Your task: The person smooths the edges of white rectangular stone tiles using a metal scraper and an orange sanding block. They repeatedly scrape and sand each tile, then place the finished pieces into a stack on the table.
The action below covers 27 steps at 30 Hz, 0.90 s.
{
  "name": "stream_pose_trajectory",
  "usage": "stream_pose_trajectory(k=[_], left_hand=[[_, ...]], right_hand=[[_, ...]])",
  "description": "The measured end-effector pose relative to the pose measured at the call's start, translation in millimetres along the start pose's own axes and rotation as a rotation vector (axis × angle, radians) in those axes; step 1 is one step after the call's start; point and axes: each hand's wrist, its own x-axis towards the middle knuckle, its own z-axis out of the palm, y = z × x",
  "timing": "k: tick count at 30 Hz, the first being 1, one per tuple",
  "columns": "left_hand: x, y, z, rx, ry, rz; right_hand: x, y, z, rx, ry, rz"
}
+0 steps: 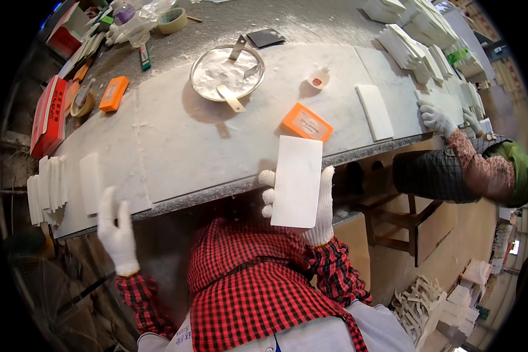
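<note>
My right hand (pixel 324 218), in a white knit glove, grips a white rectangular tile (pixel 297 182) over the bench's front edge. Its fingertips wrap the tile's left side and the thumb lies along the right. On the left, my gloved left hand (pixel 117 237) is empty, with its fingers stretched out and apart. Just beyond that hand, another white tile (pixel 90 183) lies on the bench, close to a row of upright white tiles (pixel 47 188). An orange box (pixel 308 122) lies just past the held tile.
On the pale bench (pixel 182 158) sit a metal bowl (pixel 193 79) of white powder with scrapers, a small bottle (pixel 318 77), a second orange box (pixel 114 94) and a lone tile (pixel 374 112). A co-worker's gloved hand (pixel 437 117) rests at right, near stacked tiles (pixel 402 47). A red box (pixel 48 117) stands left.
</note>
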Motion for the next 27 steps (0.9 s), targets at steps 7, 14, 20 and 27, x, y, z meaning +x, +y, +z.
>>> stream_pose_trajectory(k=[7, 14, 20, 27], left_hand=[[26.2, -91.1, -21.4, 0.364, 0.024, -0.074], [27.2, 121.6, -0.9, -0.186, -0.395, 0.669], [19.1, 164.1, 28.4, -0.232, -0.821, 0.662], [-35.9, 114.3, 46.6, -0.539, -0.463, 0.038]], right_hand=[[3.5, -11.8, 10.7, -0.117, 0.108, -0.030], [13.7, -12.7, 42.4, -0.527, 0.176, 0.401], [33.0, -2.2, 43.2, -0.898, -0.032, 0.931], [42.9, -15.7, 75.8, -1.331, -0.114, 0.739]])
